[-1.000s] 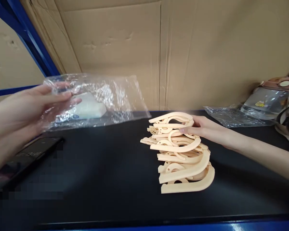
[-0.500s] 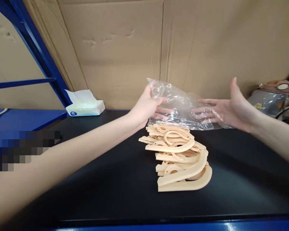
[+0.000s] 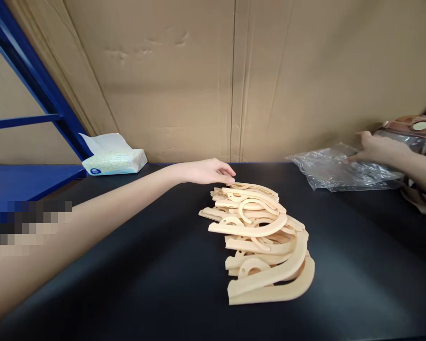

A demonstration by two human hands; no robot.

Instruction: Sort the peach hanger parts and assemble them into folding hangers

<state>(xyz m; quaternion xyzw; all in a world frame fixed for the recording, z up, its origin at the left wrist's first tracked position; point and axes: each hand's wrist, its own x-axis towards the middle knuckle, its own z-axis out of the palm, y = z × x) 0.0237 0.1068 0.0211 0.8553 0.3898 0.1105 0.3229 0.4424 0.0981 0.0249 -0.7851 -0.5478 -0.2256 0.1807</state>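
Observation:
Beige folding hangers (image 3: 255, 229) lie in an overlapping pile down the middle of the black table, their curved ends toward the right. At the pile's far end is my left hand (image 3: 208, 171), its thumb at the edge of the rearmost hanger. Its fingers are slightly bent and apart from the thumb, with nothing seen between them. A crumpled clear plastic bag (image 3: 335, 168) lies flat at the back right. My right hand (image 3: 383, 149) is over the bag's right part, thumb and fingers spread; its lower side is hidden.
At the back left stands a tissue pack (image 3: 115, 161) with a tissue sticking out. A clear bottle with a brown lid (image 3: 408, 125) is behind my right hand. Cardboard (image 3: 170, 85) walls the back, and a blue metal frame (image 3: 39, 85) rises at the left.
The plastic bag has gone from between my hands above the pile to the table at the right. My right hand moved right with it; my left hand came down to the pile's far end.

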